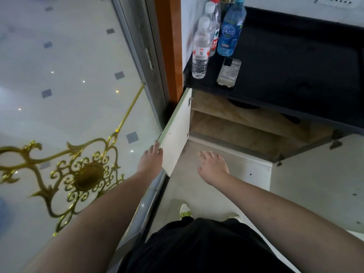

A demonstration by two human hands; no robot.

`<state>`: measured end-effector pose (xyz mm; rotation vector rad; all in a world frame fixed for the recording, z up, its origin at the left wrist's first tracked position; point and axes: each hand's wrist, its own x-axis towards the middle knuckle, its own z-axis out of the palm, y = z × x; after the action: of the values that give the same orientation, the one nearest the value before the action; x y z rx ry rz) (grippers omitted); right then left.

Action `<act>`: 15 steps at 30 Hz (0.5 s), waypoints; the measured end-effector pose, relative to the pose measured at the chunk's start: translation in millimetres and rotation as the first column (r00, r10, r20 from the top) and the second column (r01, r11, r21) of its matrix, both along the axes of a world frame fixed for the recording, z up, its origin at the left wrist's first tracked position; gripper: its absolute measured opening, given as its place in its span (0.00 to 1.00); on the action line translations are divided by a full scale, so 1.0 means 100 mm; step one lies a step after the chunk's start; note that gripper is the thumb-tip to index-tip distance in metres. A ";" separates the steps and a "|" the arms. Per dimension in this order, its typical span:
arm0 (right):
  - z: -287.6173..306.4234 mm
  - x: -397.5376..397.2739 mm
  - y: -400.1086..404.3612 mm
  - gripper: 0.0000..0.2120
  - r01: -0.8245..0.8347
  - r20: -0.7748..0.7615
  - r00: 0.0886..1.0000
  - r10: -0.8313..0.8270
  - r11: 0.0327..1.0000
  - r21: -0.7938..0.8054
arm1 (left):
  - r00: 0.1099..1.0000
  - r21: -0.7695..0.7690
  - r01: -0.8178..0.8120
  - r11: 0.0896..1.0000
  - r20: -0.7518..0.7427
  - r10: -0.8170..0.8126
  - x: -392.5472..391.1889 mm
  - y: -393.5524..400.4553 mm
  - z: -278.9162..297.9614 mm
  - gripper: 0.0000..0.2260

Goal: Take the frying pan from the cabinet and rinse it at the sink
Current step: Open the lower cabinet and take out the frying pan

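Below the black countertop (pixel 275 62), the left hand (pixel 149 158) grips the white left cabinet door's (pixel 175 138) edge, holding it wide for access. Right of that grip, the right hand (pixel 212 164) reaches in, fingers relaxed, empty. A dark round shape on the shelf (pixel 244 105) is possibly the frying pan.

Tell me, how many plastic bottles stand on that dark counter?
3, clustered in the counter's left corner: a clear bottle nearest, a red-labelled bottle behind it, and a blue bottle to their right. More could be hidden behind them.
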<state>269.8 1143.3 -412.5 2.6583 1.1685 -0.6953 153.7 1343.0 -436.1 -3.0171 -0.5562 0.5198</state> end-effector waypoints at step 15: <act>0.11 0.36 -0.77 0.28 0.201 0.083 0.976 -0.200 0.980 -0.005 | 0.953 0.102 0.276 0.956 -0.158 -0.259 0.77 -0.59 0.04 0.26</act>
<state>306.2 1066.5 -401.5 2.7910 0.8802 -0.6141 230.2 1284.5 -431.6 -2.8437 -0.1586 0.6508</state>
